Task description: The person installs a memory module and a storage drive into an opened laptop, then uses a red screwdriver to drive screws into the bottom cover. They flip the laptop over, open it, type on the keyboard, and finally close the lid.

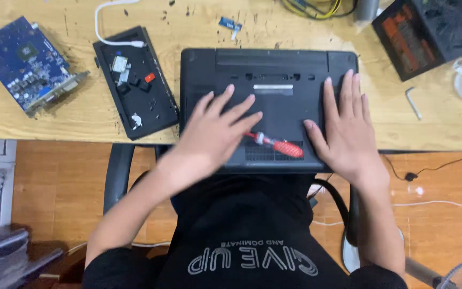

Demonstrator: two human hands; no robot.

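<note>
Resting hands: both lie flat on the upturned black plastic laptop (271, 101), which sits at the near edge of the pale wooden table (81, 115).
Left hand (215, 131): fingers spread and released, palm down on the laptop's base, fingertips just over the handle end of the red-handled screwdriver (276, 145); grasping nothing that I can see.
Right hand (344, 126): open, flat on the right part of the base, holding nothing.
Slip risk: in my judgement the screwdriver lies loose near the laptop's front edge, so a nudge from either hand could roll it off toward the person's lap.
Overhang risk: the laptop reaches the table edge; pressing down there might tip it.
Loose parts: the black rectangular battery pack (135, 83) beside the laptop and the bent metal hex key (413, 103) could be swept aside.
Labels: a pale rectangular sticker (272, 86) sits mid-base; small white and red stickers mark the battery pack.
Boards: a blue circuit card (25, 61) lies at the far left.
</note>
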